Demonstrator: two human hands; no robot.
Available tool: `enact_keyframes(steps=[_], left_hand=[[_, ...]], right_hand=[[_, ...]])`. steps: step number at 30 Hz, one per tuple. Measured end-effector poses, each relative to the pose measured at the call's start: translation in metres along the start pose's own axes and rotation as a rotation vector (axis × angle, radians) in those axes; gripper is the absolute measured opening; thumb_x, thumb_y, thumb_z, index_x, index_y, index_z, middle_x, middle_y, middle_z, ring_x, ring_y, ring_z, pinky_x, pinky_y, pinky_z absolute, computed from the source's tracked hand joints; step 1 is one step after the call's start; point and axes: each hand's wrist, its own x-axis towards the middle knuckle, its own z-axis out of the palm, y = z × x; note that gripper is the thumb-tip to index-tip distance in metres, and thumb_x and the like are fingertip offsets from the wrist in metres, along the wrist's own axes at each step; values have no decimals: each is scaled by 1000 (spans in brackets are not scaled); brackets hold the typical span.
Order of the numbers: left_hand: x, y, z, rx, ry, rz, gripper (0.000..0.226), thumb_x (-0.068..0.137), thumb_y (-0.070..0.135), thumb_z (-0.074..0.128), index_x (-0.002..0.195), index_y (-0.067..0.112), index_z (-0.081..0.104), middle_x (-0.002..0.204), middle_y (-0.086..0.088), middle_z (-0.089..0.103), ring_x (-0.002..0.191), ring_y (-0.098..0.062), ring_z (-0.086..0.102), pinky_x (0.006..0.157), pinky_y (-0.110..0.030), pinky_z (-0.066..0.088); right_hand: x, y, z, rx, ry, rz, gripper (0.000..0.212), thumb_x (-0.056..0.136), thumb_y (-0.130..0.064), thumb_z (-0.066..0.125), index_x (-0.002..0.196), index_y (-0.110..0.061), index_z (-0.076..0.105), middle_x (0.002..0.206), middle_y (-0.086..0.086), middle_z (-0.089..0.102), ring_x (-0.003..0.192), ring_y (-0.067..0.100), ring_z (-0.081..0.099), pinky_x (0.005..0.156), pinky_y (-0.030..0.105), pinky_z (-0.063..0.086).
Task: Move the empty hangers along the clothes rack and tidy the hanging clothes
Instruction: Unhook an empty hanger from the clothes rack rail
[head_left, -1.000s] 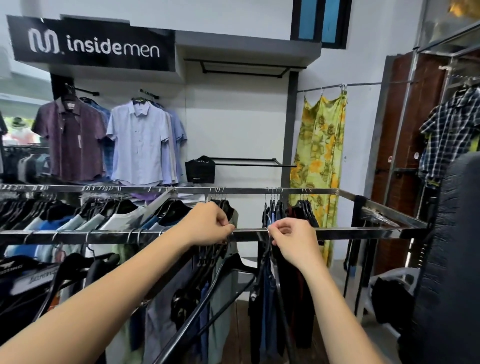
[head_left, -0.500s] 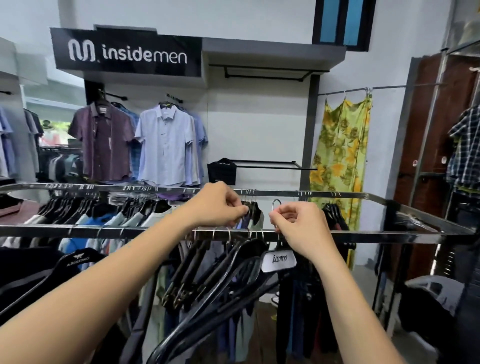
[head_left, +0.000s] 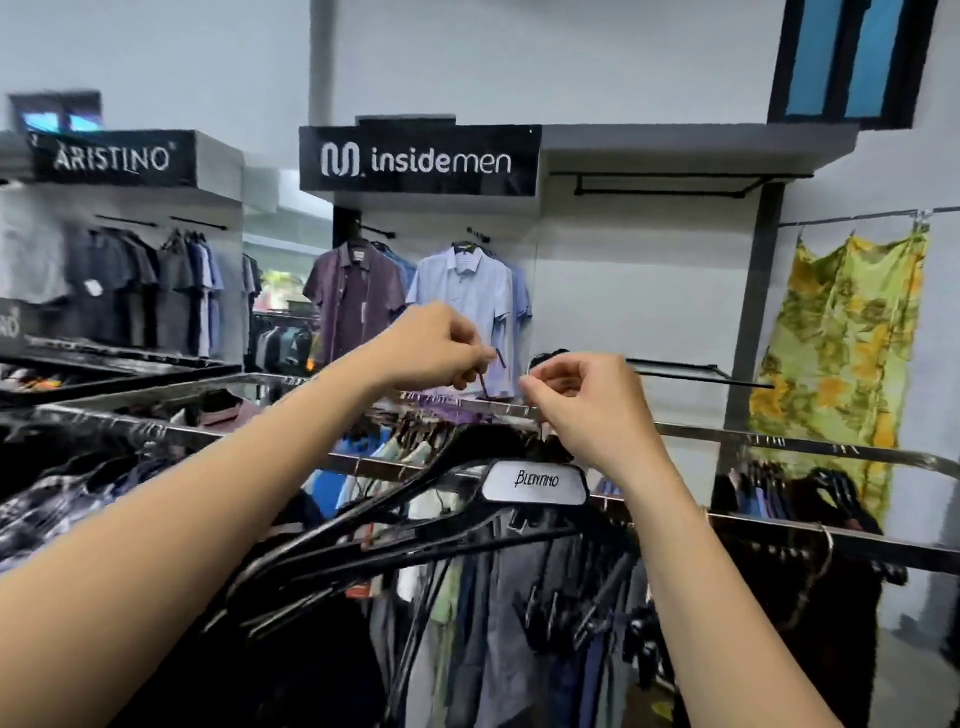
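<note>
Lifting 1 bunch of empty black plastic hangers (head_left: 415, 525) above the chrome clothes rail (head_left: 779, 525), your left hand (head_left: 431, 348) and right hand (head_left: 587, 410) pinch their hooks; next, rehang them farther along.

Hangers (head_left: 395, 525): showing black; hanger label (head_left: 535, 484): showing white with black script; rail (head_left: 779, 525): showing silver; shirts: appearing purple (head_left: 353, 296) and pale blue (head_left: 467, 296); draped fabric (head_left: 841, 358): showing yellow-green floral print.
</note>
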Motion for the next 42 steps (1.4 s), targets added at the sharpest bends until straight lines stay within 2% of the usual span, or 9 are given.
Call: enact_keyframes(steps=[5,12,14,19,23,30,34,38,42], left_hand=[[-20,-38,-69,108,144,-57,33,90,30,66,60,15,69,55,5,67,41,5,55,44,-5,37],[-56,-83,-151,161,206,-182,31,90,27,65,73,3,72,70,-12,72,59,-16,61,69,-30,52],[-68,-97,-172,213,233,-211,32,91,29,65,75,2,72,72,-14,72,59,-15,60,65,-29,51],[-91,-127,-212,270,317,-249,32,91,26,66,66,7,70,57,0,64,37,6,53,40,-4,36],[-108,-151,-233,347,321,-268,35,91,27,66,58,13,67,54,1,62,42,-1,55,49,-17,43],[-123,-205,-238,509,296,-348,36,90,35,63,62,13,69,63,-7,70,61,-19,61,59,-24,44],[-123,-236,-219,528,276,-374,37,88,35,63,62,10,66,59,-8,66,63,-26,61,65,-32,45],[-121,-267,-187,502,240,-352,34,89,35,63,60,18,65,55,3,63,57,-16,59,55,-24,39],[-113,-297,-144,443,246,-346,29,90,36,63,70,16,71,63,1,66,65,-18,60,61,-27,39]], right_hand=[[19,-51,56,148,-113,-65,15,84,-21,78,69,-20,74,64,0,76,60,15,73,70,38,64],[29,-110,137,311,-225,-158,21,84,-21,78,64,-25,71,53,-10,70,51,7,71,57,22,53],[29,-126,161,350,-249,-182,21,83,-21,78,64,-26,71,53,-10,70,51,7,71,55,21,54],[25,-159,212,396,-291,-213,26,85,-20,78,62,-28,69,50,-9,69,55,10,73,65,30,61],[20,-173,247,420,-318,-204,25,86,-19,77,64,-28,70,60,2,75,62,17,76,72,40,65],[11,-170,303,440,-393,-149,26,88,-17,77,65,-28,69,53,-6,71,55,5,73,62,22,60],[7,-152,329,435,-433,-60,20,89,-15,74,71,-21,70,63,3,75,62,14,76,70,36,65],[6,-117,343,374,-459,7,16,90,-17,73,75,-19,72,62,1,75,59,10,74,63,32,62],[7,-79,348,282,-443,76,15,89,-22,76,74,-24,73,64,-3,76,68,12,77,72,36,64]])
